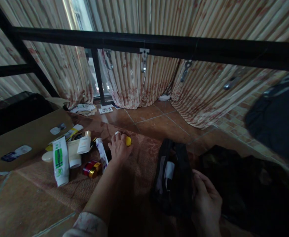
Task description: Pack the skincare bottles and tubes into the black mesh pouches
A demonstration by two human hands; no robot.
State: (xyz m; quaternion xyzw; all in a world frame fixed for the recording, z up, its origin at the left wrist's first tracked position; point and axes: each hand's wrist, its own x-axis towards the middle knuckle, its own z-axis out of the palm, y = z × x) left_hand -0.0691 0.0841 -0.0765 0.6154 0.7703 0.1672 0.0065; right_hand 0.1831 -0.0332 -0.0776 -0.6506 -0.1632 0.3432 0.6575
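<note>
My left hand (119,147) is closed over a small container with a yellow end (128,141) on the brown cloth; most of it is hidden under my fingers. A white tip also shows above the fingertips. My right hand (207,197) pinches the right edge of an open black toiletry pouch (175,197). Inside the pouch stands a white-and-dark bottle (169,171). Left of my left hand lie a white-and-purple tube (101,152), a red bottle with a gold cap (91,168), a white-and-green tube (60,161), a cream tube (74,153) and a pale bottle (84,144).
A cardboard box (38,135) with black material in it stands at the left. Dark bags (248,184) lie on the right. A black metal bar (144,42) crosses in front of the curtains (134,79). Papers (82,108) lie on the tiled floor behind the cloth (137,164).
</note>
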